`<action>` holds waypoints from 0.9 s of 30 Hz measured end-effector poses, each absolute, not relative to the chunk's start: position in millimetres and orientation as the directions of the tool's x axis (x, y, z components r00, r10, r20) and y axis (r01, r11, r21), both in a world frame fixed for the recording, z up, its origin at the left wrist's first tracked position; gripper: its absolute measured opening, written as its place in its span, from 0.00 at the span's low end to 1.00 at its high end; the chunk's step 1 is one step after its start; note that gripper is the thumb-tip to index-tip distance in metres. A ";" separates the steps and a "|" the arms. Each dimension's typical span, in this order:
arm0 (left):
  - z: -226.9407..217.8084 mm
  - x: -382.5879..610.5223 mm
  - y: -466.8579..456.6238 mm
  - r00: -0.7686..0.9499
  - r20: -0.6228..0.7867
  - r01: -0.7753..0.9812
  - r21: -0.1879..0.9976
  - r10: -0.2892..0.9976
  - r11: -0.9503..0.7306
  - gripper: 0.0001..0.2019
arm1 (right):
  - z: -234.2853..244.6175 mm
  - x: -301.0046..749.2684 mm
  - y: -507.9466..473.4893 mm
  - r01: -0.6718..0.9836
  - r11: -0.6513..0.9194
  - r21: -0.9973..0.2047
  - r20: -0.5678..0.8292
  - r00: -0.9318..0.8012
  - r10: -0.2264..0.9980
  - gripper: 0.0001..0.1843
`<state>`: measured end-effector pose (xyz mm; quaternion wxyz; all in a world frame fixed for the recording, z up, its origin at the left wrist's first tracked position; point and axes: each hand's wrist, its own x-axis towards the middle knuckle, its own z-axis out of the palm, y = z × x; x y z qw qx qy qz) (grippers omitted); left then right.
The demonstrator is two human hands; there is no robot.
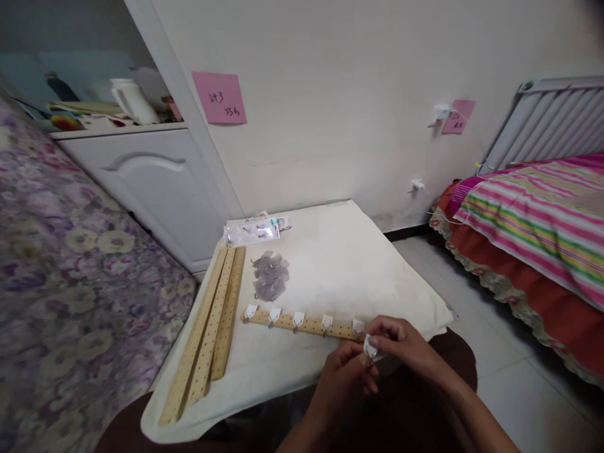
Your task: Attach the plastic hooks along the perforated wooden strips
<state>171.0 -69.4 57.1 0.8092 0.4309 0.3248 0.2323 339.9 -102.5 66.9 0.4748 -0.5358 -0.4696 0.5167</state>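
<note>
A perforated wooden strip (306,324) lies across the white cloth-covered table (349,264), with several small white hooks stuck along it. My left hand (344,374) and my right hand (401,346) meet at the strip's right end, by the table's near edge. Both pinch one small white hook (370,347) between their fingertips. A pile of grey transparent hooks (270,275) rests further back on the cloth. Three longer perforated wooden strips (210,330) lie side by side along the table's left edge.
A clear plastic packet (252,231) lies at the table's far left corner. A flowered bedspread (70,283) is on the left, a striped bed (533,220) on the right. White cabinet (151,182) and wall with pink notes (219,97) stand behind.
</note>
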 end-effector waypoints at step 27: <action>4.0 187.7 -72.5 0.906 0.121 0.318 0.436 0.405 -0.842 0.28 | 14.6 401.3 -85.1 0.093 -0.133 -0.987 -0.120 0.135 0.984 0.10</action>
